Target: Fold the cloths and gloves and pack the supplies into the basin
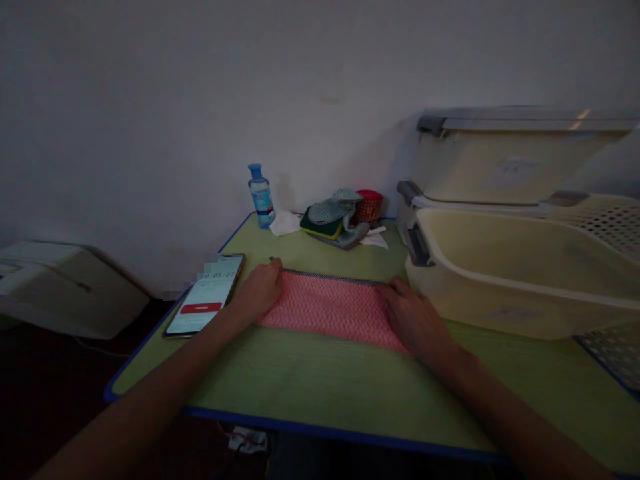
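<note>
A pink textured cloth (330, 307) with a dark patterned strip along its far edge is stretched between my hands, just over the green table (300, 380). My left hand (264, 287) is closed on its left end, the thumb and fingers pinching the far corner. At the other end my right hand (417, 317) grips the far right corner, its fingers bent over the edge. The palm sides of both hands are hidden. A phone (207, 297) with a lit timer screen lies beside my left forearm.
At the back stand a blue bottle (262, 200), a white tissue (286, 223), a green-yellow sponge (320, 228) under grey-green cloths (330, 211), and a red woven container (369, 207). Cream plastic bins (500, 300) fill the right side. A white box (75, 293) sits left, off the table.
</note>
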The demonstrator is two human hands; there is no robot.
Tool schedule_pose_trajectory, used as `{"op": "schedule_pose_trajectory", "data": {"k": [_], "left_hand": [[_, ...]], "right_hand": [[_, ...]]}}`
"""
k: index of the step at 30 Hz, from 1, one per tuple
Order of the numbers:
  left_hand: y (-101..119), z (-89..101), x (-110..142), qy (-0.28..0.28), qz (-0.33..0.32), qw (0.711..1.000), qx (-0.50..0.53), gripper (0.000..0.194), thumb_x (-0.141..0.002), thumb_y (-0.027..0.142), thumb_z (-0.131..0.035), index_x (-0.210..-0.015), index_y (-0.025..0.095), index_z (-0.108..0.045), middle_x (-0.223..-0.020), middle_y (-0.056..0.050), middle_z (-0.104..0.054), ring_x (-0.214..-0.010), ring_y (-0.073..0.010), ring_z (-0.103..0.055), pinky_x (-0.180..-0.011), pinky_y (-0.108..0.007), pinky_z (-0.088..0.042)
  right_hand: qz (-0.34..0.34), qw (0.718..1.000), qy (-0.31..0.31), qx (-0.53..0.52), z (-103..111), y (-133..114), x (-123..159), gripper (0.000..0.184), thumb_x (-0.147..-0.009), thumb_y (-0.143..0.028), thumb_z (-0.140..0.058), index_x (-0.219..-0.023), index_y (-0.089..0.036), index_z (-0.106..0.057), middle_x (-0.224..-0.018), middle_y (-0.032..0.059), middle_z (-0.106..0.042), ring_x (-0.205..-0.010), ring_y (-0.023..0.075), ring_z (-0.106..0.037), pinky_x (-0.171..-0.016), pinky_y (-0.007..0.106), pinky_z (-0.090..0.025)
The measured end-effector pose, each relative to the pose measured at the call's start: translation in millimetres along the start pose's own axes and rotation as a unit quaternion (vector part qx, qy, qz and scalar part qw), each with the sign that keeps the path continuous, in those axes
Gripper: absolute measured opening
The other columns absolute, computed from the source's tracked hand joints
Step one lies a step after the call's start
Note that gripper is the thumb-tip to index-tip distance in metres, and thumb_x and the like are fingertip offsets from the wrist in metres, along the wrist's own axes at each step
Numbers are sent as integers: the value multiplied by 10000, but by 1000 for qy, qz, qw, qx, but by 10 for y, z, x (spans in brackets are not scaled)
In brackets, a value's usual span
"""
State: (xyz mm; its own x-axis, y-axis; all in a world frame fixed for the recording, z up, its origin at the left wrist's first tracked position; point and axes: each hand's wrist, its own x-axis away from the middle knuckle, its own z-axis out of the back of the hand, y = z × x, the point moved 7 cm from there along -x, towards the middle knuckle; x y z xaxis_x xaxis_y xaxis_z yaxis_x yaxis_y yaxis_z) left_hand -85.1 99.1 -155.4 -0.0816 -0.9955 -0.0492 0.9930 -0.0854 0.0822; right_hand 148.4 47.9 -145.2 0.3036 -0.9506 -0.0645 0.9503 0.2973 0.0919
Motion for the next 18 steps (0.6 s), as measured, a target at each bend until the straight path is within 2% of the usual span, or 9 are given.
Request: {"op": "schedule_pose_trajectory", "data": {"k": [4, 10, 14, 18], "left_hand": [[-6, -8, 2, -5, -2, 1000, -7, 259, -837, 143, -310, -966, 113, -532, -790, -140, -657, -769, -234, -646, -657, -303, -458], [64, 9, 87, -11, 0, 998, -54, 289, -863, 190, -283, -1039, 108, -497, -813, -155, -651, -780, -275, -644, -655, -354, -475], [133, 53, 166, 9, 1, 995, -99, 292, -873, 202, -283, -1078, 116, -472, -900, -152, -636, -779, -303, -641, -631, -397, -487], [166, 113, 206, 48, -18, 992, -113, 291, -876, 176, -290, -1083, 112, -485, -1073, -164, -554, -830, -282, -618, -610, -372, -498]], "right_hand": [[-2, 1000, -10, -3, 10, -5, 6, 338, -840, -28, -328, -1067, -128, -558, -1043, 116, -550, -801, 173, -625, -663, 266, -478], [-10, 999, -10, 52, 26, -25, 22, 344, -865, -72, -327, -1117, -151, -548, -1065, 126, -545, -699, 172, -630, -602, 293, -502], [30, 997, 48, 60, 51, -72, 23, 305, -837, -40, -376, -1042, -96, -594, -1090, 156, -550, -897, 231, -591, -729, 321, -513], [73, 987, 131, 50, 84, -77, 26, 315, -801, 6, -377, -1002, -40, -615, -1135, 194, -559, -1024, 277, -537, -835, 386, -494]]}}
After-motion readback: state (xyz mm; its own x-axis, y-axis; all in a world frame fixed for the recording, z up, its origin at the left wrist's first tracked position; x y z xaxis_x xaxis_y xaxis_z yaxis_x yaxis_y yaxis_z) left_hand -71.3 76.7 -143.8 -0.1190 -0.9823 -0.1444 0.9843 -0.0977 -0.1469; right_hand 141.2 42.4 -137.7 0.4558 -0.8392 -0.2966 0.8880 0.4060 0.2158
